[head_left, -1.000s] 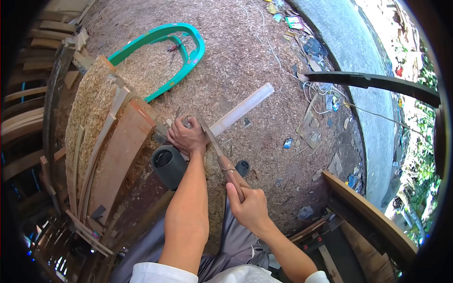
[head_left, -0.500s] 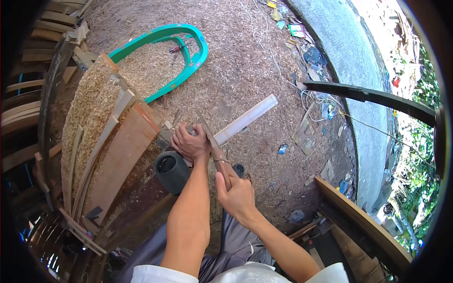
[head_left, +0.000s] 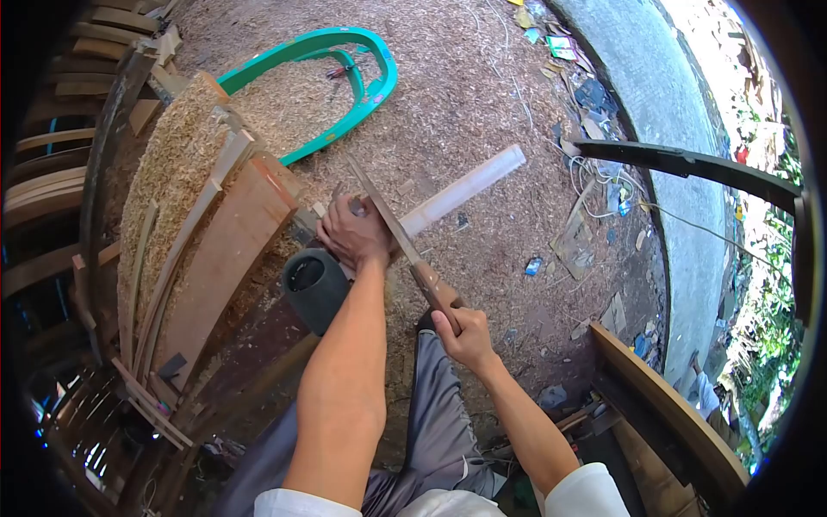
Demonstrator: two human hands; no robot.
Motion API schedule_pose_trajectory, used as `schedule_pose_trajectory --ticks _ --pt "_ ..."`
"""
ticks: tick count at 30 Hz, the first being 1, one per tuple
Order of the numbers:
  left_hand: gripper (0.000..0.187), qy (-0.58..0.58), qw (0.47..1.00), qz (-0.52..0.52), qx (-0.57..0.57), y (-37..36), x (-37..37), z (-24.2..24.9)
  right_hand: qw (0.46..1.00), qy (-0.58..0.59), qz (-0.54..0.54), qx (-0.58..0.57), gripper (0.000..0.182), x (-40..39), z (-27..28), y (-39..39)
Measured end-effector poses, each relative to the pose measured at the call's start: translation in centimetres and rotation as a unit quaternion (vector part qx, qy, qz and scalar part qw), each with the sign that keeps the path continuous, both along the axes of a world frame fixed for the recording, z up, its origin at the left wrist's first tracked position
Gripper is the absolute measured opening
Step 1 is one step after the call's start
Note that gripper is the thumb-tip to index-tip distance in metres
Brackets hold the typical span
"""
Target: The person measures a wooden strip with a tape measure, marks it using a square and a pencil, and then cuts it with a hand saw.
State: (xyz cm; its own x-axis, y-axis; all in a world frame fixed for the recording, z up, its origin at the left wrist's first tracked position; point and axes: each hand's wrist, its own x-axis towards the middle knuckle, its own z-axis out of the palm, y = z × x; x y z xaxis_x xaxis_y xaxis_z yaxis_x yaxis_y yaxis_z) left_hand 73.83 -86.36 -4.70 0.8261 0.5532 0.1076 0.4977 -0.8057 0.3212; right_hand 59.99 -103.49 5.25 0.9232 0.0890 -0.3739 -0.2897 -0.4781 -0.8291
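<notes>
My right hand [head_left: 469,339] is closed round the brown handle of a handsaw [head_left: 402,237]. The long blade slants up and to the left, passing close beside my left hand. It crosses a pale wooden strip [head_left: 469,187], which sticks out to the upper right beyond the saw. My left hand [head_left: 355,231] grips the near end of that strip, fingers bent over it, and hides most of that end. A dark, cup-shaped object [head_left: 312,291] stands just below my left hand.
A wide wooden board [head_left: 233,250] and thin slats [head_left: 185,237] lie on sawdust at left. Beyond is a green curved frame [head_left: 379,99]. A dark wooden beam [head_left: 689,164] juts in from the right, and a plank [head_left: 663,405] stands lower right. Litter lines the concrete ledge [head_left: 637,95].
My right hand has drawn the saw back, down and to the right, so more blade shows near my left hand. My left hand stays on the strip. The view has shifted slightly.
</notes>
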Motion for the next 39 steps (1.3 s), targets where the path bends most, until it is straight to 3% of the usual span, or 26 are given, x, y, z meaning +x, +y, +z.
schedule_pose_trajectory --ticks 5,11,15,18,26,29,33,39 --pt "0.023 -0.019 1.000 0.010 0.007 -0.4 0.4 -0.2 0.988 0.141 -0.059 -0.025 0.041 1.0 11.2 -0.1" --pt "0.026 0.000 1.000 0.008 0.008 -0.3 -0.1 -0.1 0.975 0.204 -0.045 -0.070 0.043 2.3 16.4 0.4" --pt "0.025 -0.019 1.000 0.005 -0.001 -0.4 0.3 0.2 0.973 0.206 -0.071 -0.078 0.051 3.6 16.2 0.9" --pt "0.025 0.002 1.000 0.007 0.000 -0.2 0.5 0.1 0.977 0.176 -0.066 -0.098 0.051 6.0 12.8 2.0" --pt "0.021 -0.002 1.000 0.009 0.002 -0.4 0.5 0.5 0.993 0.054 -0.096 -0.039 0.047 1.5 7.2 2.5" --pt "0.016 -0.022 1.000 0.018 -0.003 -0.1 0.4 0.0 0.995 0.066 -0.066 -0.024 0.044 0.0 4.9 0.7" --pt "0.015 -0.040 0.999 0.012 0.022 0.2 0.1 -1.1 0.988 0.135 -0.070 -0.004 0.051 3.7 10.1 1.1" --pt "0.015 -0.024 0.999 0.028 0.013 -0.5 0.6 0.4 0.983 0.162 -0.049 -0.075 0.050 6.8 13.9 3.4"
